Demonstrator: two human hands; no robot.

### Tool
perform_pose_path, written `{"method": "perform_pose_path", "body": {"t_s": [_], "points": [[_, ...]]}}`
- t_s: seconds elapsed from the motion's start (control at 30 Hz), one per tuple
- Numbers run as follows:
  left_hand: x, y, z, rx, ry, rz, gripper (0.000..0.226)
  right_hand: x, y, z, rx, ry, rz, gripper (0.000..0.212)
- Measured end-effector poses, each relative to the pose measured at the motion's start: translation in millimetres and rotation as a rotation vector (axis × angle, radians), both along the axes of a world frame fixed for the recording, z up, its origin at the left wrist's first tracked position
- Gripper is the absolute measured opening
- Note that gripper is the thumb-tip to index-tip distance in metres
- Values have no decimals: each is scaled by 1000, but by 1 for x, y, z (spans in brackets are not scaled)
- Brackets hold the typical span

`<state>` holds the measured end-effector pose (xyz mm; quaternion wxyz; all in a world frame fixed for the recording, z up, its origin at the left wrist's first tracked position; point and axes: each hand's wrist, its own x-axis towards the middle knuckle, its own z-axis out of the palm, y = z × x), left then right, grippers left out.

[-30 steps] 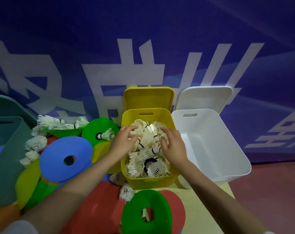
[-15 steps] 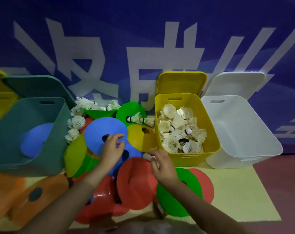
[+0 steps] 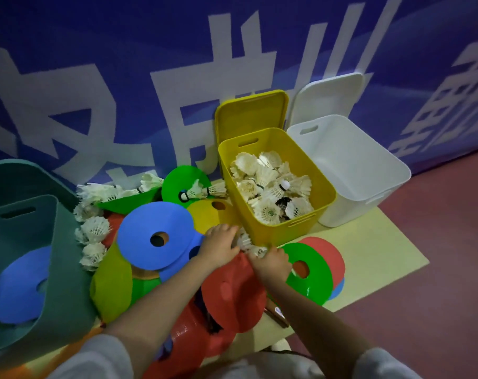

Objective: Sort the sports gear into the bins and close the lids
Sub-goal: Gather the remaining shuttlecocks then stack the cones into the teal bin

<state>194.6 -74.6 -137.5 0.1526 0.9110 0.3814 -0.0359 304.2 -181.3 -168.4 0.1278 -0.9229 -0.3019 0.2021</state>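
- Yellow plastic forms the middle bin (image 3: 309, 184), which stands against the blue wall (image 3: 123, 64) with its lid (image 3: 251, 116) propped upright behind it; the bin is heaped with white feather shuttlecocks (image 3: 270, 187).
- Just to its right stands a white bin (image 3: 350, 170), its own lid (image 3: 328, 97) leaning on the wall.
- At the far left a green bin (image 3: 65, 263) holds a blue disc cone (image 3: 16, 291).
- Between the green and yellow bins lies a jumble of flat disc cones: a big blue one (image 3: 156, 233) on top, green ones (image 3: 183, 179) behind, yellow (image 3: 112, 283) and red (image 3: 232, 294) in front.
- Loose shuttlecocks (image 3: 93, 231) lie along the left edge of that pile, and more rest on the green cones at the back.
- Both hands meet at the near left corner of the yellow bin.
- The left hand (image 3: 218, 247) has its fingers curled round a shuttlecock (image 3: 244, 239) that touches the bin's wall.
- The right hand (image 3: 270, 262) is curled over another shuttlecock (image 3: 257, 251) just beside it; how firmly it holds, I cannot tell.
- A green cone (image 3: 306, 272) over a red one lies right of the right hand on a pale yellow mat (image 3: 369, 250) on the floor.
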Motion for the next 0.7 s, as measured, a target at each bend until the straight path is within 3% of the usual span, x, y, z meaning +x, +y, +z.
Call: {"method": "perform_pose_path", "body": {"t_s": [0.1, 0.2, 0.3, 0.47, 0.7], "points": [[5, 9, -8, 27, 113, -103, 52, -1, 6, -4, -118, -33, 33, 67], [8, 15, -13, 48, 155, -143, 57, 3, 7, -4, -80, -4, 41, 58], [14, 16, -17, 70, 66, -107, 50, 11, -3, 2, 29, 50, 107, 48], [15, 20, -31, 24, 58, -135, 72, 33, -22, 3, 128, 151, 240, 43], [7, 18, -14, -173, -218, -22, 45, 49, -31, -2, 27, 160, 683, 56]]}}
